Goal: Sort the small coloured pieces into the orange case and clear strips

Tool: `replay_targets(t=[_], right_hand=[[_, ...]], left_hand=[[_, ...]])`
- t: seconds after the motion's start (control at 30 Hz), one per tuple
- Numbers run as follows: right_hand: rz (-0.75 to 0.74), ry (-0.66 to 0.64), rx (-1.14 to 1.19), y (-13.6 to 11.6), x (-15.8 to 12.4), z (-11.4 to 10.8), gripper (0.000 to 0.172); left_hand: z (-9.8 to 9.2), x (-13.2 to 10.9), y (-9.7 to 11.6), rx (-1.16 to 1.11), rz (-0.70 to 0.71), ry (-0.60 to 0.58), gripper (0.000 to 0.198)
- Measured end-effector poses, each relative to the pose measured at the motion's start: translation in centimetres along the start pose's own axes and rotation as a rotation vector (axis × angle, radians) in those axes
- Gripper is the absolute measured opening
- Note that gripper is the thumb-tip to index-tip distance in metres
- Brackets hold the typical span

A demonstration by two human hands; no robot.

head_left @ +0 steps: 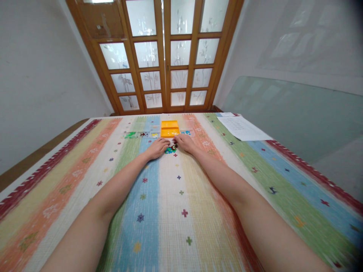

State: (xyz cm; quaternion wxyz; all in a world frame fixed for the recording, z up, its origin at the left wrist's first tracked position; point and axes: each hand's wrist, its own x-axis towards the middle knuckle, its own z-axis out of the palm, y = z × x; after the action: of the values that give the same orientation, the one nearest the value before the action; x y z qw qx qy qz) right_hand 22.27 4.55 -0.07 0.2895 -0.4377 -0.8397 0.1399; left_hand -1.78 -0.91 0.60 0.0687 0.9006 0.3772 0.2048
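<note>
A white-walled room closes at the far end with glazed wooden doors (pixel 167 56). In front of them stands a broad desk (pixel 42 151) under a striped cloth (pixel 181 211), with a pane of glass (pixel 283 121) leaning along its right side. A sheet of paper (pixel 242 127) lies near the far right corner. At the far middle sits an orange tray (pixel 169 129), flanked by a row of clear compartments (pixel 141 134) that hold green, dark, yellow and blue bits kept apart by colour.

Both bare forearms stretch out to that far end. The left hand (pixel 157 148) and right hand (pixel 184 143) rest palm down on the cloth, fingertips nearly meeting. Between and just under them, near the tray's front edge, is the heap of small coloured pieces (pixel 171 150).

The fingers of each grip are curled down over the heap. At this distance I cannot tell whether either pinches a piece or only touches them.

The pieces look tiny and light, and the woven cloth would likely snag or hide them. Handling them well probably means:
- spreading the heap thin so that each colour shows;
- lifting one piece at a time with thumb and forefinger;
- keeping the wrists low and steady, so a sleeve of air or a knuckle does not scatter the rest toward the compartments.
</note>
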Motion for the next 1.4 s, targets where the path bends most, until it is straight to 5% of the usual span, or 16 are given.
replay_targets(t=[0.3,0.67,0.8,1.1,1.4], right_hand=[[0.014,-0.008,0.078,0.1,0.0,0.0,0.054],[0.02,-0.017,0.11,0.6,0.0,0.0,0.052],[0.015,-0.006,0.103,0.6,0.0,0.0,0.051],[0.005,-0.007,0.082,0.7,0.0,0.0,0.051],[-0.019,-0.029,0.029,0.3,-0.1,-0.1,0.05]], left_hand=[[-0.9,-0.8,-2.4,-0.079,-0.189,0.249,0.05],[-5.6,-4.5,-9.5,-0.533,-0.848,0.952,0.053],[-6.7,-5.6,-10.3,-0.688,-1.013,1.093,0.055],[-7.0,-6.3,-10.6,-0.775,-1.056,1.144,0.053],[-4.8,-4.8,-10.5,-0.499,-0.861,0.938,0.049]])
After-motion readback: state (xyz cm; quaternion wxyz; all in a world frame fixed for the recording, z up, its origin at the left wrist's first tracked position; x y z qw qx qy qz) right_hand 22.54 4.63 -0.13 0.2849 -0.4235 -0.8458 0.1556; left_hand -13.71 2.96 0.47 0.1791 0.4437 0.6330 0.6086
